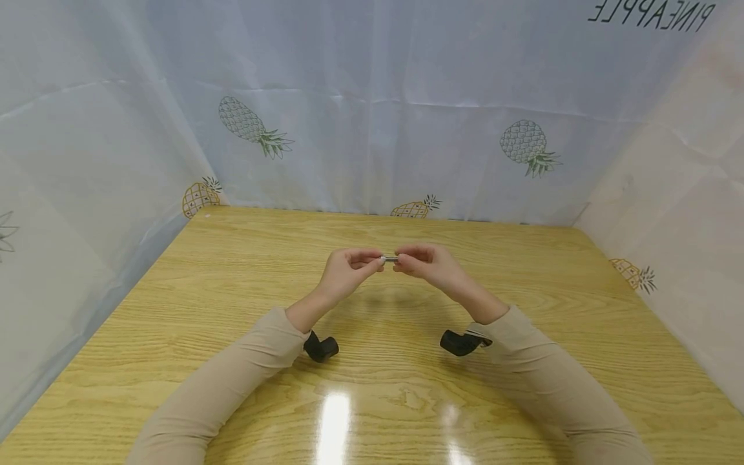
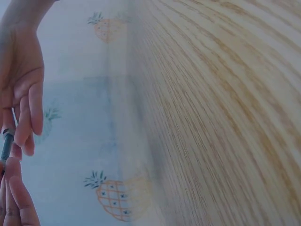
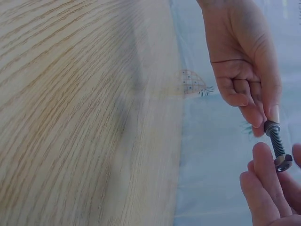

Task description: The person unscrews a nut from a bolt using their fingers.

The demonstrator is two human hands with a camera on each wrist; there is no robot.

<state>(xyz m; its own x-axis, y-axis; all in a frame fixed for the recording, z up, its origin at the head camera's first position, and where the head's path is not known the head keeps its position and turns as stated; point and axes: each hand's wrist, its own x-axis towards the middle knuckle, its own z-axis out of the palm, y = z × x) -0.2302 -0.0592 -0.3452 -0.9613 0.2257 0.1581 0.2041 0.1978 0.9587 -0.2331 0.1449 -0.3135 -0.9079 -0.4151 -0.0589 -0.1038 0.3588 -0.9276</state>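
Observation:
A small metal bolt (image 1: 391, 259) spans the gap between both fingertips, held above the table and roughly level in the head view. My left hand (image 1: 350, 268) pinches its rounded head between thumb and fingers. At the other end my right hand (image 1: 431, 263) has its fingers and thumb around a hex nut (image 3: 283, 163). Threads on the bolt's shank (image 3: 276, 141) show plainly in the right wrist view. In the left wrist view the bolt (image 2: 7, 145) sits at the left edge, partly covered by fingers.
A wood-grain table (image 1: 395, 400) lies beneath the hands. Pale curtains (image 1: 372, 148) with pineapple prints stand behind it and at both sides. Black curved pieces (image 1: 462, 343) stick out by each wrist at the sleeves.

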